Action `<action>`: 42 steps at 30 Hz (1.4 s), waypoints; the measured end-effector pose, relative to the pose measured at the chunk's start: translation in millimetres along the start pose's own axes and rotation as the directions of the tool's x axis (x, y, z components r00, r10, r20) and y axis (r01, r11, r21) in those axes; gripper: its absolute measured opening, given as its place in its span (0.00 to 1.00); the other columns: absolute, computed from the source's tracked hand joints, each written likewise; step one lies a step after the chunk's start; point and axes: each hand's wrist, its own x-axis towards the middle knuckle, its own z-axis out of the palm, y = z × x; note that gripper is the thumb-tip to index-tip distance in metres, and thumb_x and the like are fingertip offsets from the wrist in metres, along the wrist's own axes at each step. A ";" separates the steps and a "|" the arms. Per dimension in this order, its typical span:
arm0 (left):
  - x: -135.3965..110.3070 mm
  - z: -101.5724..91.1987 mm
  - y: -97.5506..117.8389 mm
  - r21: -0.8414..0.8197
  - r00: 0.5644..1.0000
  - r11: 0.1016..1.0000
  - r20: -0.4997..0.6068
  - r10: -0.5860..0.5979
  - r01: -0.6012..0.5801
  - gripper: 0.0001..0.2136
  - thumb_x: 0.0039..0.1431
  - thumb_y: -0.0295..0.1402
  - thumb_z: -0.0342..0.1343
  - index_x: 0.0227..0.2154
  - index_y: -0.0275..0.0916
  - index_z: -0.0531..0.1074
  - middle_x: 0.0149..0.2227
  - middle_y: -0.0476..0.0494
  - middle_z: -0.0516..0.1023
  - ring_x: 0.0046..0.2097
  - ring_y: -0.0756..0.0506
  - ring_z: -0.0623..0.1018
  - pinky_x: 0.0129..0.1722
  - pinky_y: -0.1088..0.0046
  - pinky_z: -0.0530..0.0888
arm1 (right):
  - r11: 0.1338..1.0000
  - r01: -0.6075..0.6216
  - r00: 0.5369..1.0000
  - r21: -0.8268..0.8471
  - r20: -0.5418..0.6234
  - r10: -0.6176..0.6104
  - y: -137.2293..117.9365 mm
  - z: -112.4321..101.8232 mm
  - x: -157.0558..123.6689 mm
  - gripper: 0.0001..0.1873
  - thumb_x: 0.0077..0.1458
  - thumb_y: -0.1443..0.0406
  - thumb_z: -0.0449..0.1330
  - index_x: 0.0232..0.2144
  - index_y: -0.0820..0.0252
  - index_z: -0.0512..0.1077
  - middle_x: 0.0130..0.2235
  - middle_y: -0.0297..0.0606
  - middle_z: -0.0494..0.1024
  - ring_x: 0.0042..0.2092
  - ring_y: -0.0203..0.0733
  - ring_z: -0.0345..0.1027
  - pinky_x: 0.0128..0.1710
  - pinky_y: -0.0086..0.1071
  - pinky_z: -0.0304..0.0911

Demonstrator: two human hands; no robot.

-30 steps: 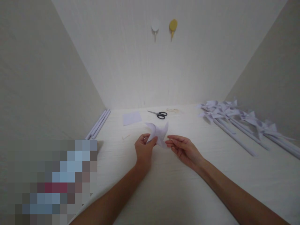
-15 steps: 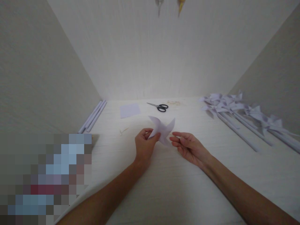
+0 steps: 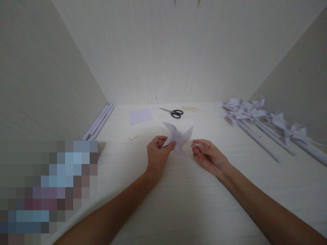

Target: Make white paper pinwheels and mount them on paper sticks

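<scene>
My left hand (image 3: 158,153) pinches a white paper pinwheel (image 3: 178,137) between thumb and fingers, its pointed blades spread above the table. To the right of it, my right hand (image 3: 208,154) is closed, with thumb and fingertips on a thin pale stick (image 3: 189,141) that reaches toward the pinwheel's edge. Whether the stick goes into the paper cannot be made out. On the table left of my left hand lies another small thin stick with a short crosspiece (image 3: 133,138).
Black-handled scissors (image 3: 175,112), a flat paper square (image 3: 140,116) and small pale scraps (image 3: 189,109) lie toward the back wall. Several finished pinwheels (image 3: 245,110) on paper sticks rest at right. Rolled paper tubes (image 3: 100,120) lie at left, near a blurred-out area.
My right hand has drawn slightly right, away from the pinwheel, and its fingers are more curled. The thin stick now shows between. The view has tilted slightly downward.
</scene>
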 end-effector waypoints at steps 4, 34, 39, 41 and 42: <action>0.6 -0.4 -0.1 -0.002 1.000 1.000 -0.007 0.012 -0.012 0.12 0.32 0.30 0.61 0.24 0.34 0.67 0.22 0.49 0.75 0.23 0.52 0.73 0.27 0.76 0.70 | 0.997 0.028 0.998 -0.075 -0.061 -0.032 -0.3 3.1 -0.6 0.09 0.28 0.69 0.68 0.20 0.62 0.75 0.19 0.32 0.76 0.20 0.25 0.68 0.22 0.12 0.63; -3.5 0.5 -4.7 0.236 0.984 0.955 0.042 0.175 -0.180 0.08 0.37 0.28 0.58 0.23 0.35 0.66 0.23 0.48 0.75 0.25 0.50 0.75 0.25 0.78 0.70 | 0.124 0.264 0.811 -0.957 0.150 -0.566 18.9 2.8 0.1 0.07 0.45 0.67 0.58 0.28 0.63 0.73 0.24 0.37 0.75 0.24 0.34 0.68 0.24 0.27 0.64; -4.5 1.1 -3.7 0.248 0.985 0.953 0.049 0.165 -0.172 0.07 0.37 0.28 0.57 0.23 0.35 0.66 0.22 0.47 0.75 0.25 0.50 0.75 0.24 0.78 0.69 | -0.032 0.265 0.795 -0.964 0.238 -0.559 17.1 5.9 -0.7 0.06 0.46 0.67 0.56 0.27 0.63 0.73 0.23 0.35 0.75 0.23 0.32 0.67 0.24 0.26 0.61; -4.7 1.0 -3.2 0.249 0.985 0.953 0.056 0.164 -0.173 0.08 0.37 0.28 0.57 0.24 0.35 0.66 0.23 0.47 0.75 0.25 0.50 0.75 0.24 0.78 0.69 | -0.031 0.245 0.788 -0.969 0.218 -0.575 17.3 5.6 -0.4 0.06 0.47 0.67 0.56 0.27 0.63 0.73 0.22 0.35 0.75 0.23 0.33 0.67 0.23 0.26 0.61; -4.9 1.0 -2.9 0.251 0.985 0.953 0.057 0.163 -0.172 0.08 0.37 0.28 0.57 0.24 0.35 0.66 0.23 0.47 0.75 0.25 0.50 0.75 0.24 0.78 0.69 | -0.029 0.235 0.789 -0.972 0.208 -0.579 17.4 5.4 -0.3 0.06 0.47 0.67 0.56 0.27 0.63 0.73 0.22 0.35 0.75 0.23 0.33 0.67 0.23 0.26 0.60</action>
